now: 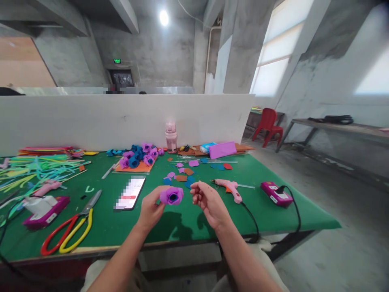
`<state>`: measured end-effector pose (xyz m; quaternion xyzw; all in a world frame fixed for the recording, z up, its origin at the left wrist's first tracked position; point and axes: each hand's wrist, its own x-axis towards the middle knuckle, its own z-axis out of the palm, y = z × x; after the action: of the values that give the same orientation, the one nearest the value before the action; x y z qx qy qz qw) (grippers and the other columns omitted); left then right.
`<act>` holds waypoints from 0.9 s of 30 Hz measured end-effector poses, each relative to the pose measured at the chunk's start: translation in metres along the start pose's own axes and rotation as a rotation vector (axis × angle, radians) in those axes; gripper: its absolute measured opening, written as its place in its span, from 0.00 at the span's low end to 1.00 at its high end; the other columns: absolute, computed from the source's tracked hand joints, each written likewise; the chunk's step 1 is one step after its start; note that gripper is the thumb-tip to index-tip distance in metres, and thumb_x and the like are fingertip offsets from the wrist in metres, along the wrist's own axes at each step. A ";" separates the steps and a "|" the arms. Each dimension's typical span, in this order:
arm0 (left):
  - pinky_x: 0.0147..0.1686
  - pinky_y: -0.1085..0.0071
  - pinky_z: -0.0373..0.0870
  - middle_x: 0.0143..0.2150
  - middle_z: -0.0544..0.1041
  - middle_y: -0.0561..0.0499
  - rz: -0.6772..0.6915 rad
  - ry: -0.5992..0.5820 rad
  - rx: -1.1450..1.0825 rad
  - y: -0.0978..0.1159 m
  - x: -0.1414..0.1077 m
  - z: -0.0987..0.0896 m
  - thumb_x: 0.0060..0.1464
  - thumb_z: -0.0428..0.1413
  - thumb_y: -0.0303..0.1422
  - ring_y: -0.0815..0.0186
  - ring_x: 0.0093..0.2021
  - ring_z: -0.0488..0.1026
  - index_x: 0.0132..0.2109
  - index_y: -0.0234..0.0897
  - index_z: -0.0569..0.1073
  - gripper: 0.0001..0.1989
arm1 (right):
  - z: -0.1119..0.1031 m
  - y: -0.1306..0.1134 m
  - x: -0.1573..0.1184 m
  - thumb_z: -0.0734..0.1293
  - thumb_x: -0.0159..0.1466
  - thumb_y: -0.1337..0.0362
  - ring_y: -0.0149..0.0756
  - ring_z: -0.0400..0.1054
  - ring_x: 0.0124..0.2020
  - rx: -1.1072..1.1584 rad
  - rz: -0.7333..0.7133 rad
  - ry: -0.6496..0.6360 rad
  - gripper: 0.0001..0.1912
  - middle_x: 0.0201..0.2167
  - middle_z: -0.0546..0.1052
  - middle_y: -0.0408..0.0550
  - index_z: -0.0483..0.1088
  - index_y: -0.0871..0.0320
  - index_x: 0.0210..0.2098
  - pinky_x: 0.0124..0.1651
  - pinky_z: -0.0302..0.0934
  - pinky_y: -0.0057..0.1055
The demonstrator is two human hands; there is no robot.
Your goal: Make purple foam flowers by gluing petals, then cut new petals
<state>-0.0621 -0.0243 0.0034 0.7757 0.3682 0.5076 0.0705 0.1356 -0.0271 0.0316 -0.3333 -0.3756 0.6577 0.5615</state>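
Assembling, apparently: left hand pinches purple craft rose, right hand half-open, seemingly empty; next move likely calls for glue gun.

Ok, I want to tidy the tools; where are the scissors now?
At left in the head view, the scissors lie by the front edge of the green table, between the phone and the left magenta power strip.

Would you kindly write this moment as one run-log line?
left hand: holding purple flower; right hand: curled, beside flower; pink glue gun: green table, right side; scissors: green table, left side
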 end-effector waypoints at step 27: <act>0.35 0.69 0.72 0.36 0.79 0.46 -0.141 0.022 -0.108 -0.001 -0.002 0.005 0.52 0.56 0.38 0.63 0.32 0.74 0.40 0.35 0.76 0.12 | 0.026 0.008 -0.010 0.71 0.51 0.51 0.25 0.62 0.20 -0.087 0.007 -0.107 0.18 0.18 0.69 0.40 0.68 0.60 0.27 0.26 0.55 0.24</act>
<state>-0.0586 -0.0239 -0.0013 0.7375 0.3945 0.5289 0.1438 0.1110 -0.0408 0.0371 -0.3229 -0.4320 0.6598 0.5232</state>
